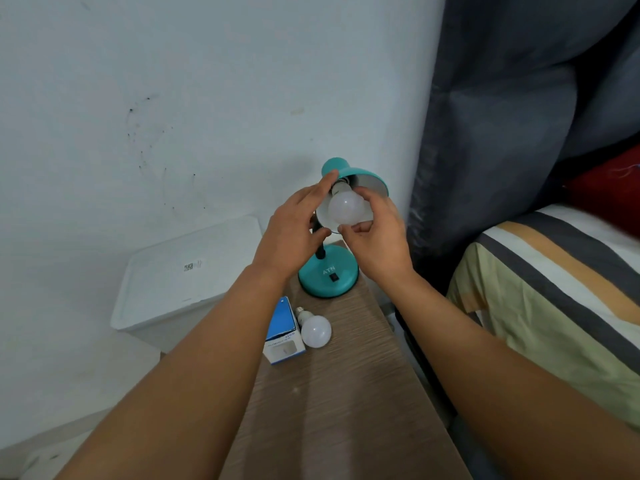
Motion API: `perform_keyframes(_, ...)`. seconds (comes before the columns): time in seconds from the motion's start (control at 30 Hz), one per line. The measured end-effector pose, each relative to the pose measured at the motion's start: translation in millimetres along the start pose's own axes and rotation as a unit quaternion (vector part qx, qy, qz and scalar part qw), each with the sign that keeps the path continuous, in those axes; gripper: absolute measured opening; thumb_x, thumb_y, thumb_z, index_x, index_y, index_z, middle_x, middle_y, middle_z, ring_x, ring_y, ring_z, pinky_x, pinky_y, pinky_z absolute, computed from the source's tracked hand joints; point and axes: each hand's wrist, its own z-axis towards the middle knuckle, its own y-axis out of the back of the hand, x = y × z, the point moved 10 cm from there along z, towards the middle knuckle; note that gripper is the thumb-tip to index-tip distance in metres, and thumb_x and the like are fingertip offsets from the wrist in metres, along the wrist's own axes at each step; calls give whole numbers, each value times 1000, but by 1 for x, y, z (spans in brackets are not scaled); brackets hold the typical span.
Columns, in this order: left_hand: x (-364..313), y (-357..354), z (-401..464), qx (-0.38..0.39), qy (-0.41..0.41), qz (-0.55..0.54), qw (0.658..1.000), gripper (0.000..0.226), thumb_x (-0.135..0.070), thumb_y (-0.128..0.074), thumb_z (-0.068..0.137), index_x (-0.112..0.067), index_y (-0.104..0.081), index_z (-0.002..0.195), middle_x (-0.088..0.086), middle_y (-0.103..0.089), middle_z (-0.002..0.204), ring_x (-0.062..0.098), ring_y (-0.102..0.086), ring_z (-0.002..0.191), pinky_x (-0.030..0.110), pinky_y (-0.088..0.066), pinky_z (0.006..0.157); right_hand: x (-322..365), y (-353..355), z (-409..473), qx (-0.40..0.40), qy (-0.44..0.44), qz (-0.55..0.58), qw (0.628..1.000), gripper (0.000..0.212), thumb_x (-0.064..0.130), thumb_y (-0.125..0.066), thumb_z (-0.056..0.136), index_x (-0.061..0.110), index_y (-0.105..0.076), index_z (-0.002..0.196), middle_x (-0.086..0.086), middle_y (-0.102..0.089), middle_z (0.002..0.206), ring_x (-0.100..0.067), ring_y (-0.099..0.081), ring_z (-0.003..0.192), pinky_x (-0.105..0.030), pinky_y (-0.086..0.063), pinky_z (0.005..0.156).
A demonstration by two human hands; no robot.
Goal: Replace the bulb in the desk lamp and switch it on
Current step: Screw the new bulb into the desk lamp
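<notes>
While the right hand (377,233) curls its fingers around the bulb (346,207) at the lamp (329,271) shade, the left hand (294,226) rests open on the shade. A second bulb (315,330) lies by the box (282,332).

Both your bare forearms rise from the bottom corners of the frame and converge toward the middle, just above centre. Your left hand (294,230) comes in from the lower left, back of the hand toward the camera, fingers stretched and loosely spread; the forefinger points up and to the right, and the thumb reaches right toward your other hand. Nothing is gripped in it. Your right hand (379,233) comes in from the lower right, wrist bent slightly inward, fingers curled round the bulb (346,207), with the thumb under its lower edge and the fingertips over its top right side. The two thumbs sit close together, not touching.
</notes>
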Motion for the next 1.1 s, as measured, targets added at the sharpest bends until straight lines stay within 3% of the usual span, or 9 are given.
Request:
perform_keyframes(0.17, 0, 1, -1, -1, -2, 6, 1000, 90, -9, -75, 83, -40, -29, 153, -2, -56, 132, 10, -59, 101, 28, -54, 91, 1, 1, 2, -25, -21, 4, 999, 61, 36, -80, 80, 23, -51, 133, 6, -54, 130, -7, -69, 74, -34, -59, 83)
perform_keyframes(0.27, -1, 1, -1, -4, -8, 1, 1000, 90, -9, -76, 83, -41, -28, 153, -1, -57, 132, 9, -60, 100, 29, -55, 90, 7, -1, 1, -24, 22, 39, 999, 68, 30, -80, 80, 30, -44, 138, 9, -52, 135, -13, -70, 93, -22, -58, 79)
perform_keyframes(0.37, -1, 1, -1, -4, -8, -7, 1000, 91, -9, -76, 84, -42, -27, 153, -2, -57, 132, 8, -59, 101, 27, -54, 92, 5, -3, -1, -15, 23, 36, 999, 61, 26, -78, 84, 29, -49, 138, 5, -54, 135, -3, -69, 79, -7, -51, 73)
perform_keyframes(0.57, 1, -1, -2, -1, -3, 1, 1000, 96, -4, -75, 82, -46, -25, 153, -3, -55, 135, 8, -59, 100, 27, -55, 90, -12, -4, -1, -32, -62, 40, 997, 48, 46, -72, 86, 26, -53, 126, 5, -65, 119, 3, -68, 74, -6, -48, 65)
perform_keyframes(0.7, 2, -2, -3, -7, -2, -10, 1000, 98, -1, -75, 81, -47, -25, 152, -5, -55, 136, 4, -57, 99, 22, -53, 90, -7, -5, -6, -26, -54, 85, 995, 53, 35, -72, 88, 31, -47, 135, 17, -56, 115, -4, -71, 77, -21, -57, 77)
perform_keyframes(0.83, 3, -2, -3, -10, 3, -15, 1000, 95, -3, -75, 82, -46, -27, 152, -4, -54, 138, 8, -57, 109, 17, -50, 91, -10, -11, -5, 0, -58, 97, 994, 62, 16, -78, 80, 31, -51, 132, 18, -62, 110, -6, -73, 76, -32, -61, 82)
perform_keyframes(0.9, 3, -2, -3, -8, 3, -14, 1000, 95, -3, -75, 82, -44, -28, 153, -4, -55, 138, 8, -57, 109, 18, -51, 92, -12, -9, -4, -11, -69, 90, 993, 55, 23, -79, 81, 30, -52, 129, 21, -58, 107, -8, -73, 79, -36, -60, 85)
perform_keyframes(1.03, 2, -2, -4, -2, 10, -8, 1000, 99, 1, -74, 80, -48, -25, 152, -7, -54, 138, 6, -60, 96, 24, -54, 90, -16, -6, -2, -43, -93, 81, 992, 50, 49, -75, 81, 31, -54, 122, 16, -58, 112, -18, -70, 101, -43, -57, 92)
perform_keyframes(1.1, 1, -2, -4, -3, 8, -5, 1000, 99, 1, -74, 80, -47, -25, 152, -6, -54, 138, 6, -59, 95, 23, -54, 90, -15, -6, -2, -41, -90, 82, 992, 58, 51, -74, 81, 31, -50, 130, 14, -58, 118, -15, -71, 96, -43, -58, 89)
